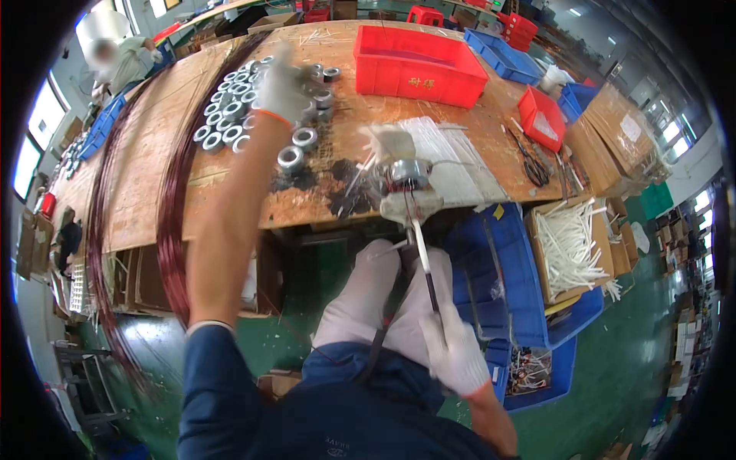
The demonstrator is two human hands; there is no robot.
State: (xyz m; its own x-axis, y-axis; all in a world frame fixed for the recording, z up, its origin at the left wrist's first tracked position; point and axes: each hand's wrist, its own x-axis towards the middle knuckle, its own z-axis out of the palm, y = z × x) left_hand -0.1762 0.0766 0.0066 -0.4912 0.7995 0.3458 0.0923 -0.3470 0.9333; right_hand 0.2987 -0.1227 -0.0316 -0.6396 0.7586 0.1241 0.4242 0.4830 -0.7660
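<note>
Worn wooden bench (142, 180) above a green floor (307, 284). Right hand (456, 349), gloved, closed on the dark lower end of a white-and-dark rod (424, 259), slanting up to a metal ring (409, 172) at the bench edge. Left hand (280, 92) blurred over loose metal rings (230, 109); cannot tell whether gripping. Beyond, a large red bin (414, 86), then a small red tray (529, 115) with something white (547, 128) inside; at right, a cardboard box (576, 293) full of white sticks (567, 241); below, a blue crate (544, 398) of mixed small parts (529, 369).
</note>
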